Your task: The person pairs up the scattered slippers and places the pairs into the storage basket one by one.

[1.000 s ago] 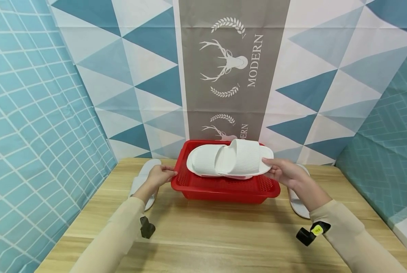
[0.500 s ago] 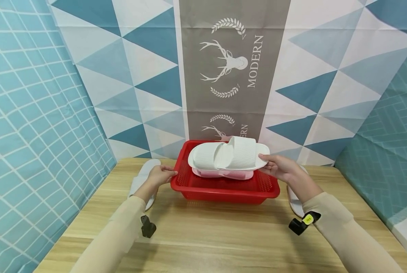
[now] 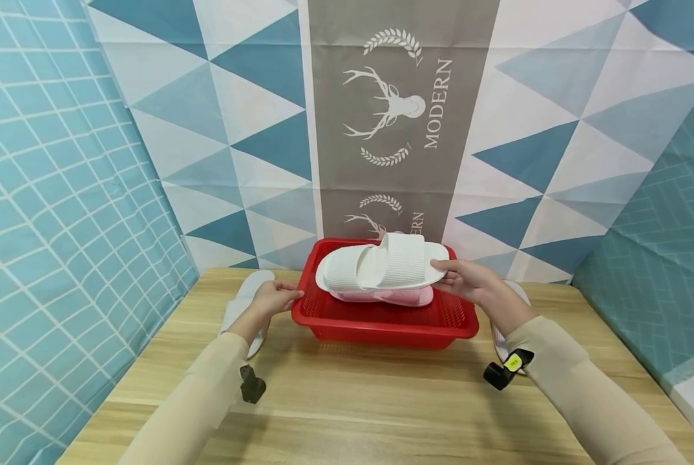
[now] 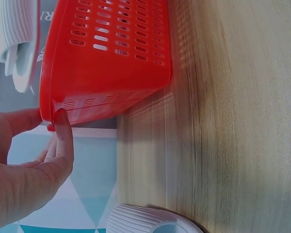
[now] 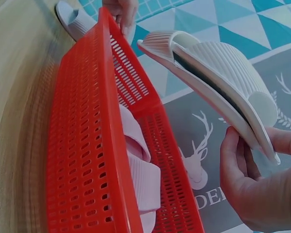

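My right hand (image 3: 469, 281) holds a pair of white slippers (image 3: 402, 261) by one end, thumb on top and fingers beneath. In the right wrist view the two white slippers (image 5: 233, 73) are nested one into the other, tilted above the red plastic basket (image 5: 82, 141). Pink slippers (image 5: 145, 179) lie inside that basket, partly covered by the white pair in the head view. At the basket's left end my left hand (image 3: 274, 298) pinches the rim. Thumb and fingertips of the left hand (image 4: 34, 170) meet at the rim's corner in the left wrist view.
A light slipper (image 3: 251, 284) lies on the wooden table (image 3: 353, 400) left of the basket, partly behind my left hand. Another white slipper (image 3: 501, 342) lies to the right, partly under my right forearm. A patterned cloth wall (image 3: 254, 148) stands close behind the basket.
My right hand has lifted the white slippers slightly and moved them left over the basket, so more of the pink slippers shows beneath. My left hand stays on the rim.
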### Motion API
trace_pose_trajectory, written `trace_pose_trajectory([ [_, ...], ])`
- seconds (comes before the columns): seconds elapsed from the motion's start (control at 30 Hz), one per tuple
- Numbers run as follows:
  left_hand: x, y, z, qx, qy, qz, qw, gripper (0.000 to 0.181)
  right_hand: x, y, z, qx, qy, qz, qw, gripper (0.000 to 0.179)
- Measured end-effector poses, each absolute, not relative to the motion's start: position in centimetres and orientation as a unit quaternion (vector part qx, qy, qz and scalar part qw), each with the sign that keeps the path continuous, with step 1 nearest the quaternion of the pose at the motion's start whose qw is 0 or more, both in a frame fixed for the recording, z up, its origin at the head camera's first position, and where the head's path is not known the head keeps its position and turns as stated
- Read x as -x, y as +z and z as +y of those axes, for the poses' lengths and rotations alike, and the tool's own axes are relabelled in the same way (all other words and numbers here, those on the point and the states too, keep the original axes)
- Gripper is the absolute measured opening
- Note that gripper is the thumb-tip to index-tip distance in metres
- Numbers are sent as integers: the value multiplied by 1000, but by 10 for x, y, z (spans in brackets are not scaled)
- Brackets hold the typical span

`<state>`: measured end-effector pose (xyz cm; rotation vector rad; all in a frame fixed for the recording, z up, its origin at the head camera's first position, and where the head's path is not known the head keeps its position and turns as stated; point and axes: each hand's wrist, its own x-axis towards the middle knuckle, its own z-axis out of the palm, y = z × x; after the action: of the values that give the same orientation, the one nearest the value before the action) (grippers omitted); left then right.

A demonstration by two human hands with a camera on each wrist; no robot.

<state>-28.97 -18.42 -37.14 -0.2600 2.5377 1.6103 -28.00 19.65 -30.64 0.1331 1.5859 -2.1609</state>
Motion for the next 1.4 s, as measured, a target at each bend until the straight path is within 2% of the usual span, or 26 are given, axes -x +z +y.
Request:
trace_pose_trajectory([
  [0.37, 290, -370, -183, 84, 523, 846, 68, 36, 286, -314, 189, -76, -769, 593, 227, 23],
  [0.57, 297, -370, -185, 81, 518, 849, 70, 38, 289, -314, 186, -85, -760, 605, 222, 28],
  [0.67, 298, -369, -184, 82, 515, 850, 69, 38, 290, -315, 186, -88, -759, 606, 221, 32],
  [0.97, 298, -368, -181, 96, 513, 851, 54, 36, 293, -319, 184, -101, -755, 608, 226, 61],
  [1.4, 294, -370, -181, 100, 530, 840, 52, 35, 295, -327, 177, -108, -720, 644, 235, 63],
])
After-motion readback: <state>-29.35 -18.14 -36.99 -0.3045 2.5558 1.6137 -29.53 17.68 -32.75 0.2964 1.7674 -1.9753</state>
